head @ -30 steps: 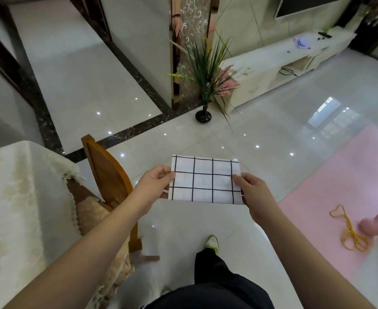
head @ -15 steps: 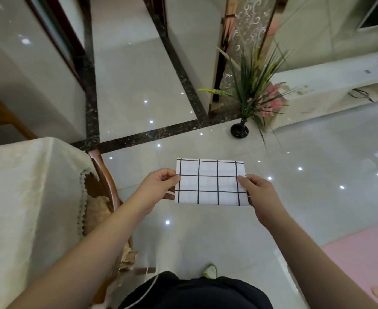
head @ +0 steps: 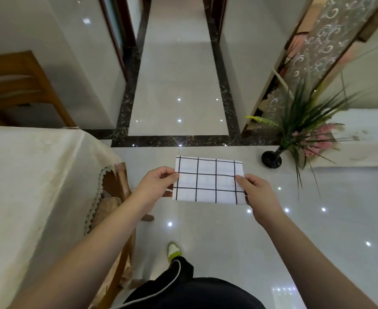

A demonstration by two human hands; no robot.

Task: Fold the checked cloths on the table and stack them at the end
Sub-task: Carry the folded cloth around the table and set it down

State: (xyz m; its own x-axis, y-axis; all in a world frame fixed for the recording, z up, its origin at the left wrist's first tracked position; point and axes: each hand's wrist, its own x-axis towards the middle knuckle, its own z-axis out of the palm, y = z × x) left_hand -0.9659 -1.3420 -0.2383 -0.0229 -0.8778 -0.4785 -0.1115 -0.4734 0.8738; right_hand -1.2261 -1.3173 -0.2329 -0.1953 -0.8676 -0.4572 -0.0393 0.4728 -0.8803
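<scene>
A glossy tiled floor (head: 179, 63) lay below. The folded white, black-gridded checked cloth (head: 208, 180) was pinched by the left hand (head: 155, 186) at 9 o'clock and the right hand (head: 258, 192) at 3 o'clock.

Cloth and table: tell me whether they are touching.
Apart. The head view shows the cloth held in the air over the floor, pinched by the left hand and right hand, with bare floor between it and the table.

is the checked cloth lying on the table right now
No, the checked cloth is held up over the floor between the left hand and right hand.
</scene>
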